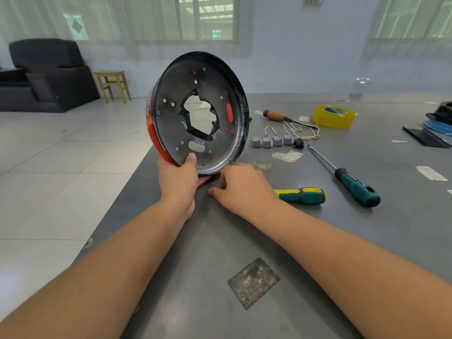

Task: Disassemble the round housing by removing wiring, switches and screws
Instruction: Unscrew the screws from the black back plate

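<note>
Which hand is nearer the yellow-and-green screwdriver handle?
Right. The right hand rests on the table just left of the screwdriver handle; the left hand grips the round housing, farther away.

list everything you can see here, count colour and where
housing: 1, black with red side, stood on edge at table's left edge
table: 1, grey
screwdrivers: 3; teal-black right, yellow-green by right hand, brown-handled far
switches: 4, grey, wired, right of housing
wires: loose bundle, pale, behind switches
tape roll: 1, yellow, far right
armchair: 1, black, far left
stool: 1, wooden, beside armchair
left hand: grips housing's lower rim
right hand: on table beside housing, holding nothing
</note>
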A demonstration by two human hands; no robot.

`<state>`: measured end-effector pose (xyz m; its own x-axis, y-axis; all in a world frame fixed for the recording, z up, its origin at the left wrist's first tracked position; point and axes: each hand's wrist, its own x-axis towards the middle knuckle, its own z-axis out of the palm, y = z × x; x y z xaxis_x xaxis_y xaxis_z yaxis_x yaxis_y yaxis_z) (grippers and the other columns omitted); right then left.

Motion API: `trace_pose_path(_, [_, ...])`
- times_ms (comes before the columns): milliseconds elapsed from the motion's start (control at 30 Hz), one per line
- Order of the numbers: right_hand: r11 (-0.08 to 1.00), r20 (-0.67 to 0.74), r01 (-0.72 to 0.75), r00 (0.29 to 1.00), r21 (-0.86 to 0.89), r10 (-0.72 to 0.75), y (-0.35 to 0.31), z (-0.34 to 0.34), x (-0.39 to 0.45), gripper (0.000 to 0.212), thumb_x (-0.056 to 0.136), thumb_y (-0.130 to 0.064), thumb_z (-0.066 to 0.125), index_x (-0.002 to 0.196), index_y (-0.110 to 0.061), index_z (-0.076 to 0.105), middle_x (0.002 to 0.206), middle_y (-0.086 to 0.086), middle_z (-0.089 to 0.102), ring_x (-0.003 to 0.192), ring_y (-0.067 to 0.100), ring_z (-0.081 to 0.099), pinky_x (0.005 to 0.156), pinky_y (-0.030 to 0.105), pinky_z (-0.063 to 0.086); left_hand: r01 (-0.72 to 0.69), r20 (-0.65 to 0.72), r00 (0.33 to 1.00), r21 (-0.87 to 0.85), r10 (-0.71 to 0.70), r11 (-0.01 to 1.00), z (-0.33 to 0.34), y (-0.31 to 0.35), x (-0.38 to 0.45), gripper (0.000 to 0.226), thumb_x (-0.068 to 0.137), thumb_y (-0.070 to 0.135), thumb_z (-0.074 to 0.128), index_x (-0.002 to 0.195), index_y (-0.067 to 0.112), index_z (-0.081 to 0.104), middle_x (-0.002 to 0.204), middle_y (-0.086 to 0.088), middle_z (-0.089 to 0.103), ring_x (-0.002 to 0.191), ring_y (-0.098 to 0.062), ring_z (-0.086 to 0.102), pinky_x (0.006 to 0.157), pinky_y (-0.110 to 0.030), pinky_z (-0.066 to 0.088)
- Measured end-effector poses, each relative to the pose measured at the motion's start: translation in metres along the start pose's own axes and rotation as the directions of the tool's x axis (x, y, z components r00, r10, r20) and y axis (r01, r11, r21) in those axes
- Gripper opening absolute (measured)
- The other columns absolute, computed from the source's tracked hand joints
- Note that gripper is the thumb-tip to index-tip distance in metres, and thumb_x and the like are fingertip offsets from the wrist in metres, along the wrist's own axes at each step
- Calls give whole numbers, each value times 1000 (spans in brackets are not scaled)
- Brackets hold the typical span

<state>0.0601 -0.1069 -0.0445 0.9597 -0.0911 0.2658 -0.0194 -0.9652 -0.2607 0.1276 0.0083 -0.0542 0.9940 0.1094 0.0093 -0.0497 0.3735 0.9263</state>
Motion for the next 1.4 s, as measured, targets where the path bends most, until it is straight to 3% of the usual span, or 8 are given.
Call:
trace_pose_path(233, [999,-92,-18,996,39,21,-4,8,-8,22,94,-40,64,85,-23,55,101,9,60,97,34,61,69,34,39,12,-5,1000,-32,-13,999,-1,-1,1,35,102,4,62,134,14,49,130,-7,66,110,-28,71,80,-52,66])
trace_pose_path(433, [999,-132,26,991,-27,-29,-8,12,-12,28,99,-41,60,101,-13,63,107,10,63,98,32,62,69,34,37,19,-10,1000,-33,-19,999,0,-1,1,35,102,5,63,133,12,49,129,-7,65,111,-28,71,79,-51,66])
trace_pose_path(633, [994,-154,-23,987,107,39,-6,9,-12,30,100,-47,55,95,-17,62,100,5,65,94,27,60,68,33,33,23,-16,1000,-29,-23,999,-1,-1,1,34,102,5,62,133,13,49,128,-7,65,110,-28,71,80,-50,66])
trace_pose_path(1000, [961,-268,44,963,274,33,11,-7,-12,27,99,-40,61,94,-14,68,88,2,70,86,26,61,77,42,49,24,27,999,-29,-24,999,-1,1,0,38,103,5,61,139,12,50,131,-9,67,112,-31,72,80,-54,65])
trace_pose_path(1100, [913,-230,-15,966,407,119,26,-21,-9,17,94,-33,69,83,-20,71,73,-11,65,77,15,61,74,33,49,46,44,998,-9,-45,999,0,3,-1,38,104,5,61,139,12,51,132,-9,68,112,-32,72,79,-52,66])
trace_pose_path(1200, [843,-149,-98,967,529,206,46,-38,-5,18,88,-32,76,72,-29,69,65,-11,67,72,6,65,68,23,48,70,62,995,42,-73,997,2,6,-2,35,104,6,61,137,14,53,132,-8,68,111,-29,72,75,-47,66])
trace_pose_path(1267, [808,-94,-146,966,570,241,61,-50,-1,14,85,-30,79,73,-30,72,64,-13,70,69,0,67,62,15,44,77,90,992,68,-83,995,3,8,-1,31,105,6,60,133,19,57,129,-6,70,110,-28,72,73,-43,66])
trace_pose_path(1400, [811,-26,-212,963,546,268,103,-77,9,14,86,-16,74,81,-29,75,73,-8,73,73,5,66,64,17,45,119,146,981,46,-124,992,16,8,-4,30,106,5,58,132,20,60,126,-6,73,110,-28,73,70,-41,66])
